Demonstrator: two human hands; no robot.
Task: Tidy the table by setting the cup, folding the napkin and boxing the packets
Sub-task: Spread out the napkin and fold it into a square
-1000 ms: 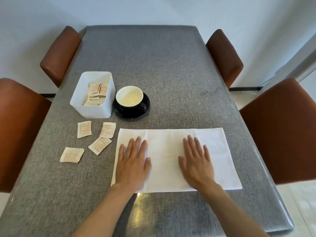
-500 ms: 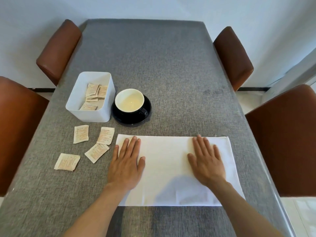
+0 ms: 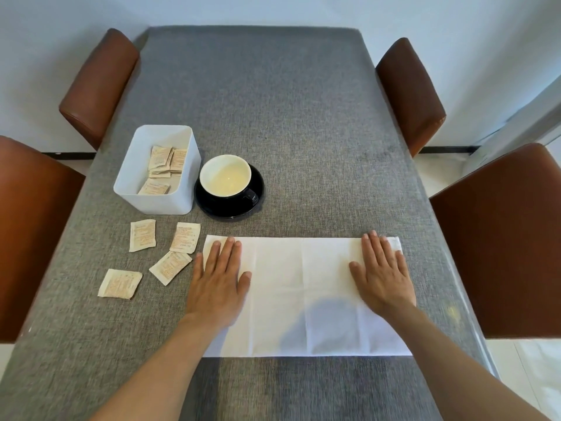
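Note:
A white napkin [image 3: 303, 284] lies flat as a wide rectangle on the grey table [image 3: 273, 117]. My left hand [image 3: 217, 282] presses flat on its left end, fingers straight. My right hand [image 3: 381, 275] presses flat on its right end the same way. Behind the napkin a cup [image 3: 225, 175], white inside, stands on a black saucer [image 3: 212, 208]. To its left is a white box [image 3: 158, 196] with several beige packets [image 3: 165, 161] inside. Several more packets [image 3: 142, 235] lie loose on the table left of the napkin.
Brown chairs flank the table: one near left [image 3: 27, 232], one far left [image 3: 97, 86], one far right [image 3: 409, 92], one near right [image 3: 501, 238]. A white wall stands behind the table's far edge.
Both hands have slid apart along the napkin, from near its middle toward its left and right ends, staying flat on it. The view has shifted slightly.

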